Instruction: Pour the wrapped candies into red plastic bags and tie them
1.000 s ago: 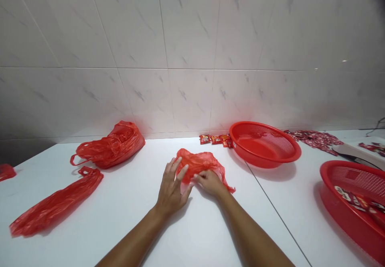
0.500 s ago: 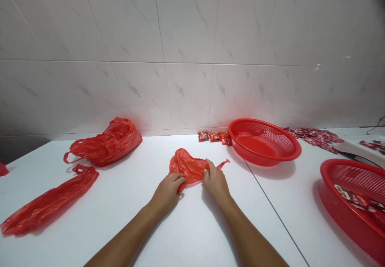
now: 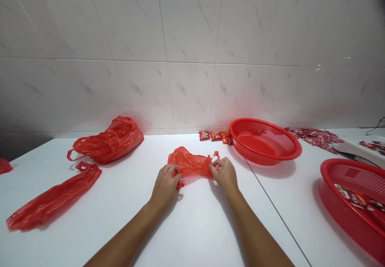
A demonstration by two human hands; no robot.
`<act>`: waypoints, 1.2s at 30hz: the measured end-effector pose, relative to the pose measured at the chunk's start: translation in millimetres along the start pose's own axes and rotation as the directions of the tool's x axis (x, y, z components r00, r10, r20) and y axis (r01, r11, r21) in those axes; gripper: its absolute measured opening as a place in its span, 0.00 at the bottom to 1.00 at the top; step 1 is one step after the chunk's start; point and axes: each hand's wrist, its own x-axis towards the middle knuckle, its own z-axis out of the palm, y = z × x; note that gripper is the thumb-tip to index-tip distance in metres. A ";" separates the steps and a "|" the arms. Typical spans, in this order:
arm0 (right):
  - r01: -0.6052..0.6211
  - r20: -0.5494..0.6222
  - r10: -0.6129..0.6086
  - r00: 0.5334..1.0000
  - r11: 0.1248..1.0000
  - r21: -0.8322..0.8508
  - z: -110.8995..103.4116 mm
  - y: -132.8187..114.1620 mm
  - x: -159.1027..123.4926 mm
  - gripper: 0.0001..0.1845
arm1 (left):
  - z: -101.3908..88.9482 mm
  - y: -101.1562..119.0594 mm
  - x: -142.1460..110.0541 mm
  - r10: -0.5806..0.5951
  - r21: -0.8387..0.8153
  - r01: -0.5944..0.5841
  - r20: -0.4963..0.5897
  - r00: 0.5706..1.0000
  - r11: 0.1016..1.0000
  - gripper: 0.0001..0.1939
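Observation:
A small crumpled red plastic bag (image 3: 192, 163) lies on the white table between my two hands. My left hand (image 3: 166, 182) pinches its near left corner, with a bit of red film poking out below the fingers. At the bag's right end, my right hand (image 3: 225, 174) is closed on the gathered plastic, and a thin red strip sticks up behind the fingers. The film between the hands is wrinkled and partly see-through. Whether anything is inside cannot be made out.
A full red bag (image 3: 114, 141) rests by the wall at left, near a long flattened red bag (image 3: 55, 198). Several small red packets (image 3: 215, 136) lie beside a red basket (image 3: 264, 142). Another red basket (image 3: 349, 202) with packets stands at right, before a red-and-white pile (image 3: 315, 137).
My left hand has gone from spread fingers to gripping the bag's left corner. My right hand has shifted right to its other end, and the bag is drawn out wider between them.

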 end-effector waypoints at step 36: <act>-0.262 0.414 -0.038 0.909 0.721 0.641 -38.4 8.4 15.0 0.31 | -8.7 -0.4 -0.3 -0.060 0.094 0.074 -0.149 0.987 0.993 0.14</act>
